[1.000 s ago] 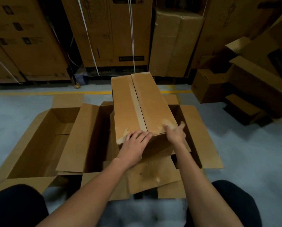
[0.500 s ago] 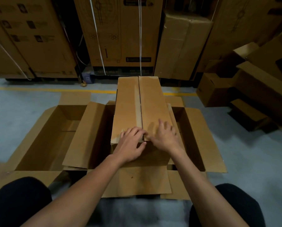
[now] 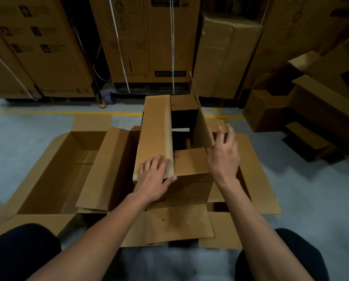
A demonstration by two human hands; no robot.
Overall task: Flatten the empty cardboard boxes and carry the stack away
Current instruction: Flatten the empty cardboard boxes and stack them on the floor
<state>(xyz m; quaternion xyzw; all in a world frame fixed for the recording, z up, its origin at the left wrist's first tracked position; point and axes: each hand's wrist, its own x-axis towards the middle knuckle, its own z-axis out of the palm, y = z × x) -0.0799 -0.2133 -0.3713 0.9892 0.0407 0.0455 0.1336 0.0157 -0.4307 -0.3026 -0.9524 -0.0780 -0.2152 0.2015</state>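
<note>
Two hands work at centre: the left hand [image 3: 153, 177] and the right hand [image 3: 223, 157]. Three opened cardboard boxes sit on the floor: a tall box [image 3: 165, 142] at centre, a wide box [image 3: 54, 169] at 9 o'clock, another box [image 3: 248, 169] at 3 o'clock. One yellow floor line [image 3: 48, 112] runs at 11 o'clock.

The open boxes [image 3: 54, 175] are plain brown cardboard, one with a white strip [image 3: 180, 130] inside. The floor [image 3: 311, 199] is pale grey-blue, crossed by a yellow line [image 3: 58, 112].
</note>
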